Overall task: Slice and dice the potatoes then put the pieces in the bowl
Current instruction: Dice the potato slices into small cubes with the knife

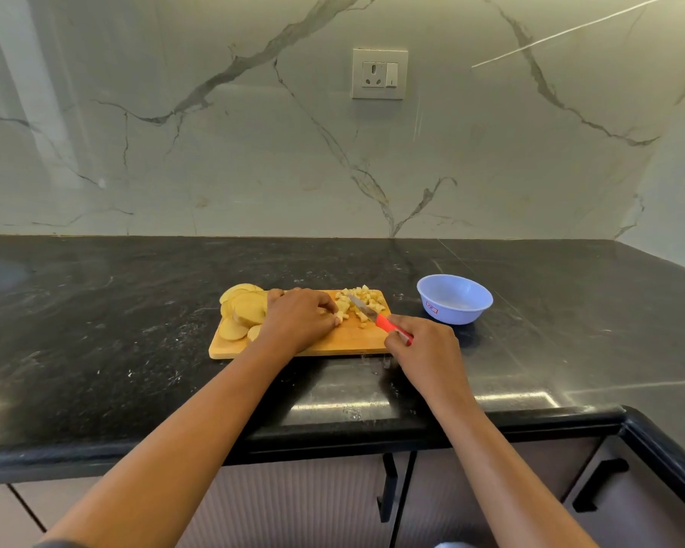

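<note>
Counter [135, 350] of black stone under a veined marble wall [214, 152] bears a board [333, 342] with potato slices [246, 310] and dice [366, 296], bowl [457, 312] just beside; left grip [299, 320] pinches dice, hiding some; right grip [424, 346] grasps the knife [383, 322].

The left hand [297, 322] hides potato slices [242, 310] near the board's [333, 342] left end; the right hand [424, 346] covers the knife's [372, 312] handle end.
</note>
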A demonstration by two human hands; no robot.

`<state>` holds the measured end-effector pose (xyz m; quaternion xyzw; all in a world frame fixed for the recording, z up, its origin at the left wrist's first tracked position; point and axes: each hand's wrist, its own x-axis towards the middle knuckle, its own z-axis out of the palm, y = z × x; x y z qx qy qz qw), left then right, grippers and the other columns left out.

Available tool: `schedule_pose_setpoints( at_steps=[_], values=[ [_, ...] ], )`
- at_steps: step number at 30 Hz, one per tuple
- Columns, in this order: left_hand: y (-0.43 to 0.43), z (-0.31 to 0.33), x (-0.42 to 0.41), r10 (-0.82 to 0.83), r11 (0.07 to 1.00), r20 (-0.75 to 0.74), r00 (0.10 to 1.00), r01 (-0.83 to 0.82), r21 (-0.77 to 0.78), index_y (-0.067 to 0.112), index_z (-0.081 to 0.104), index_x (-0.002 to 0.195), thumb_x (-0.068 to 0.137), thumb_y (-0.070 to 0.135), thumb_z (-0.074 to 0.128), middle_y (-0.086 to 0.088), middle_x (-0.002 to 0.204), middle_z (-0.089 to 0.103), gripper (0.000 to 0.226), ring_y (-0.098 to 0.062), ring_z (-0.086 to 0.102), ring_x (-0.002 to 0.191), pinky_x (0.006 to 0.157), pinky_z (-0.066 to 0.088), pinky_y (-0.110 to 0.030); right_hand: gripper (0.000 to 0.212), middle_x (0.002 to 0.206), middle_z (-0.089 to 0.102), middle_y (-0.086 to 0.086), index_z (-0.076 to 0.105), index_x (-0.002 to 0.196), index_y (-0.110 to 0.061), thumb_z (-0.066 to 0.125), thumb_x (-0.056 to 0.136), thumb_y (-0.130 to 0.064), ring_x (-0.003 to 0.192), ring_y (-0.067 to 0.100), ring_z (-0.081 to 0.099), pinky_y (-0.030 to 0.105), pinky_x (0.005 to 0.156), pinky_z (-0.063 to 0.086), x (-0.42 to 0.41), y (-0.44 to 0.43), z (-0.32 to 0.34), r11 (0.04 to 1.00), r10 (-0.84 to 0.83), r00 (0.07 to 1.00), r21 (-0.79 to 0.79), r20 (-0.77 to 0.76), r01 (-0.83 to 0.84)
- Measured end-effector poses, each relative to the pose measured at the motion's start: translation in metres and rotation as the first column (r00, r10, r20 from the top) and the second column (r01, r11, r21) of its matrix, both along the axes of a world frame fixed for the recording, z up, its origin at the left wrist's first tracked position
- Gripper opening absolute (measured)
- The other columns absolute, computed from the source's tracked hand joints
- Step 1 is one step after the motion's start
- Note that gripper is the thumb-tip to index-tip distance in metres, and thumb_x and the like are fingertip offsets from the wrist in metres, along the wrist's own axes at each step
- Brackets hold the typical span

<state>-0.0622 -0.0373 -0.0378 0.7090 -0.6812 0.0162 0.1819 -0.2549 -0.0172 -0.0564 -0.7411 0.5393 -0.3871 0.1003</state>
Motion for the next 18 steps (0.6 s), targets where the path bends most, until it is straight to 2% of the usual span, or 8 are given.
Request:
schedule_pose_setpoints(
  at_steps=[4,8,13,15,18],
  values=[
    [-0.002,0.003,-0.013,-0.129,0.991,-0.207,0.97,0.12,-0.053,0.029,0.069,0.111,0.088,0.031,0.065,0.006,0.113,0.068,0.023,-0.008,0.061,0.101,0.088,0.047,-0.026,0.03,0.085,0.067,-0.004,0.068,0.116,-0.021,0.059,0.087,-0.02,0.078,0.009,0.059,0.022,0.065,0.045,-0.007,-0.01,-0.001,0.987,-0.007,0.974,0.156,0.228,-0.029],
    [-0.002,0.004,-0.034,-0.201,0.977,-0.245,0.949,0.175,-0.123,0.026,0.07,0.111,0.089,0.02,0.065,0.006,0.112,0.069,0.024,-0.007,0.062,0.098,0.084,0.045,-0.02,0.028,0.095,0.07,-0.003,0.07,0.114,-0.02,0.063,0.087,-0.026,0.084,0.012,0.062,0.028,0.075,0.052,-0.01,-0.018,-0.004,0.969,-0.036,0.917,0.238,0.397,-0.065],
    [0.004,0.011,-0.014,-0.156,0.964,-0.368,0.917,0.059,-0.259,0.023,0.069,0.112,0.09,0.015,0.064,0.007,0.111,0.069,0.024,0.0,0.058,0.093,0.086,0.043,-0.017,0.024,0.078,0.068,-0.007,0.072,0.108,-0.02,0.066,0.086,-0.03,0.068,0.006,0.057,0.02,0.062,0.044,-0.013,-0.019,-0.005,0.977,-0.039,0.866,0.202,0.498,-0.072],
    [0.008,0.011,0.003,-0.06,0.973,-0.295,0.954,-0.011,-0.231,0.027,0.067,0.114,0.092,0.021,0.062,0.007,0.114,0.068,0.024,-0.006,0.058,0.102,0.087,0.042,-0.021,0.025,0.075,0.066,-0.01,0.071,0.111,-0.021,0.063,0.088,-0.024,0.062,0.005,0.055,0.016,0.057,0.041,-0.011,-0.017,-0.005,0.982,-0.007,0.906,0.175,0.423,-0.074],
    [0.012,0.007,0.022,0.154,0.984,-0.031,0.988,-0.156,-0.09,0.037,0.06,0.122,0.096,0.034,0.051,0.003,0.128,0.061,0.027,-0.016,0.047,0.125,0.1,0.036,-0.038,0.03,0.067,0.061,-0.012,0.069,0.114,-0.026,0.059,0.087,-0.019,0.054,0.005,0.048,0.018,0.053,0.036,-0.007,-0.008,-0.004,0.992,0.09,0.968,0.065,0.233,-0.108]
  ],
)
